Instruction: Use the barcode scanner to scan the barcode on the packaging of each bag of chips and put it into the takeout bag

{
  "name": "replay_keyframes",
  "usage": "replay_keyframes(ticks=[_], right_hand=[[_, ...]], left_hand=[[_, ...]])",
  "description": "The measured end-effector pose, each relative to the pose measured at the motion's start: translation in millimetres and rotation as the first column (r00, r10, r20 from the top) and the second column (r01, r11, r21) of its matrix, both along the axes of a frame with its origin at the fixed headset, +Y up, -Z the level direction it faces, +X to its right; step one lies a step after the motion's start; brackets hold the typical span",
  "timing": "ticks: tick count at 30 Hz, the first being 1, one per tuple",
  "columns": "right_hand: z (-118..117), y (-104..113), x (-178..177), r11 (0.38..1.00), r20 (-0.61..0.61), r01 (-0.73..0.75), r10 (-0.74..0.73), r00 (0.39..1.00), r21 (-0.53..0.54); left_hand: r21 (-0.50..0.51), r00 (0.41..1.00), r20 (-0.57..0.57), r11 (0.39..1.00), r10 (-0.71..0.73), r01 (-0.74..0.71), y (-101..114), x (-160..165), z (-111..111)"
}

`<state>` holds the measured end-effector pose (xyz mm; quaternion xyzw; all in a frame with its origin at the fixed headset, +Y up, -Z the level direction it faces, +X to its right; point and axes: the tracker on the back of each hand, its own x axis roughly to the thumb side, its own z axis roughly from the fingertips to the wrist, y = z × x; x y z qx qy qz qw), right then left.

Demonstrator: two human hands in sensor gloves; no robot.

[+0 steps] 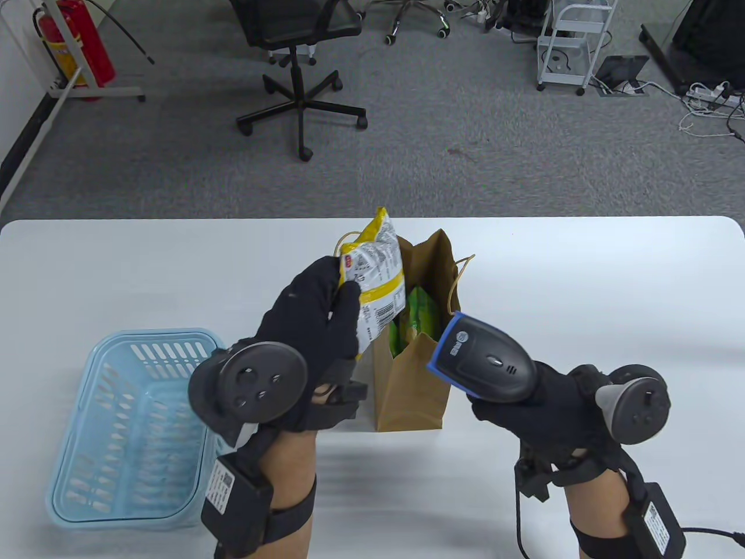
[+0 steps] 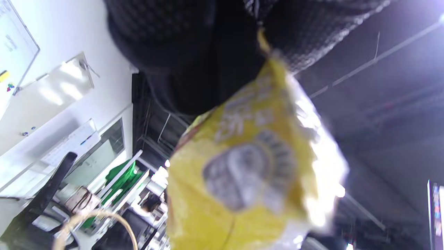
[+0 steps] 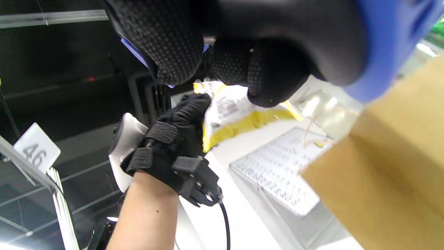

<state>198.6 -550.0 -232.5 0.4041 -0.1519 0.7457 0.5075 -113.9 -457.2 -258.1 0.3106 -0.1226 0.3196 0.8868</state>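
My left hand [image 1: 326,314] pinches a yellow and white bag of chips [image 1: 375,279] by its left edge, holding it upright above the open brown takeout bag [image 1: 416,384], printed back and barcode facing me. The same chip bag [image 2: 249,173] fills the left wrist view, and in the right wrist view the chip bag [image 3: 236,114] shows beside the left hand [image 3: 173,146]. My right hand [image 1: 541,407] grips a black and blue barcode scanner [image 1: 483,364], its head aimed left toward the chips. Green chip bags [image 1: 416,317] sit inside the takeout bag.
A light blue plastic basket [image 1: 134,425] stands at the table's left front, with nothing visible inside it. The takeout bag [image 3: 392,180] stands at the table's middle. Beyond the far table edge are an office chair [image 1: 297,52] and a white cart [image 1: 573,41].
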Motion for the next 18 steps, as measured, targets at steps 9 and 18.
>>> replay_keyframes(ticks=[9, 18], right_hand=[[4.1, 11.1, 37.2, 0.991, 0.039, 0.134, -0.135, 0.990, 0.021], [0.3, 8.7, 39.9, 0.990, 0.054, 0.140, -0.140, 0.989, 0.002]], left_hand=[[-0.255, 0.977, -0.003, 0.945, -0.212, 0.204, -9.2, 57.2, -56.7], [-0.330, 0.962, 0.039, 0.905, -0.270, 0.267, -22.0, 61.9, -64.2]])
